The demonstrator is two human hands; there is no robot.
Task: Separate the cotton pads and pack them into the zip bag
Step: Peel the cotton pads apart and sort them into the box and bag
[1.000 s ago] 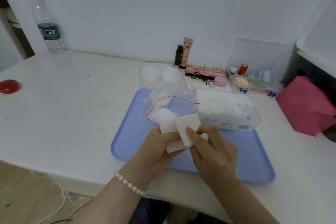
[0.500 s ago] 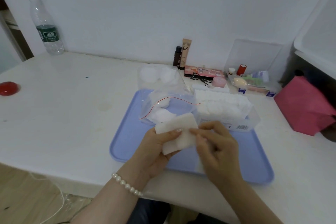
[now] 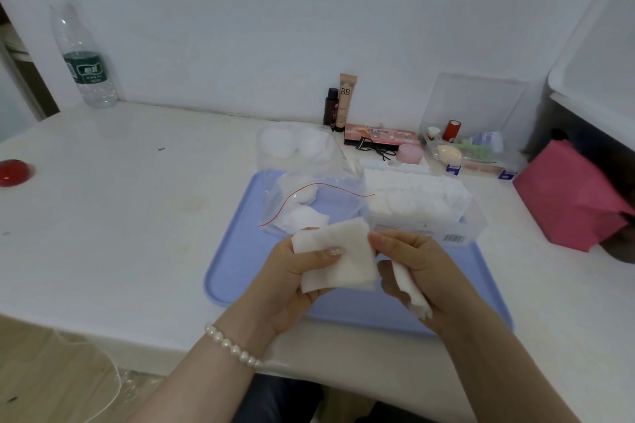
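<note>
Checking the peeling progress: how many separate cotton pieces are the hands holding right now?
2: a square cotton pad pinched in the left hand, and a thinner peeled layer curled inside the right hand. More layers may be hidden.

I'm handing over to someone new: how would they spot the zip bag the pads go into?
Find the blue tray on the white table. On its far left part lies the zip bag, clear plastic with a few white pads inside. Unlike the rigid clear box beside it, it is soft and has a thin red line across it.
</note>
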